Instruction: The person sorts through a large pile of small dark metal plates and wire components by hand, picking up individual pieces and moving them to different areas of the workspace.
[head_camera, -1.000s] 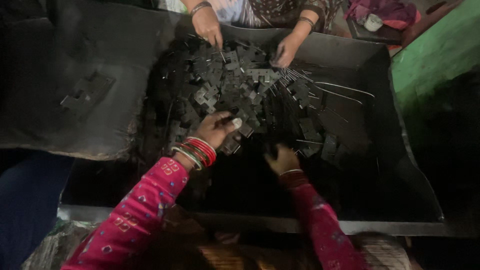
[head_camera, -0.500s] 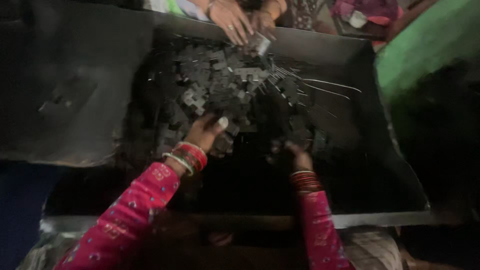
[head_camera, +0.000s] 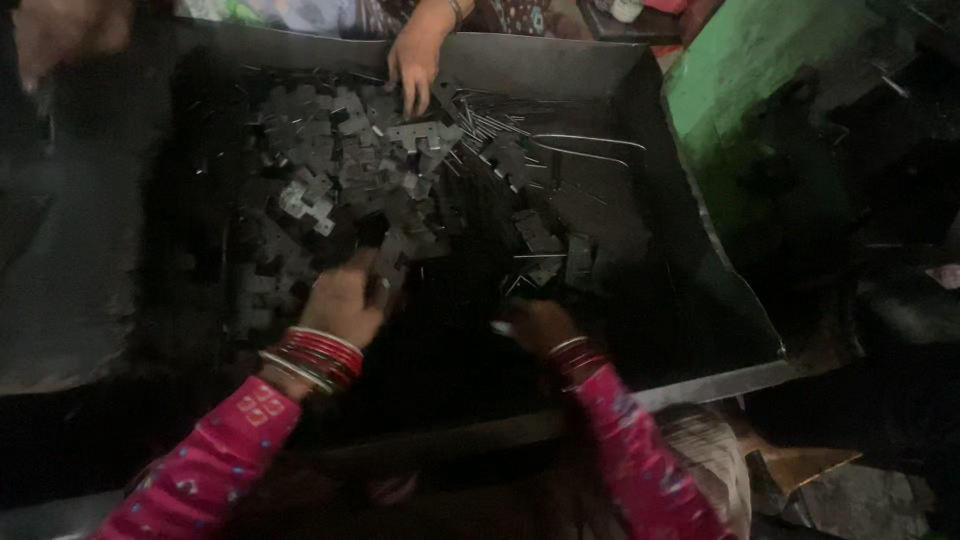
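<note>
A heap of small flat dark metal plates fills the far left part of a big dark metal tray. My left hand, with red bangles on its wrist, lies on the near edge of the heap, its fingers curled down over some plates. My right hand is on the tray floor to the right, just short of the heap. Its fingers are closed and a small pale piece shows at their tips. Both of my sleeves are pink and patterned. The picture is dim and blurred.
Another person's hand reaches into the heap from the far side. Thin bent metal wires lie at the tray's far right. A green surface stands beyond the tray on the right, and a dark sloping sheet lies on the left.
The view has shifted, so the tray sits further left. My left hand went deeper into the heap's edge. My right hand drew back from the plates. Only one hand of the other person still shows.
</note>
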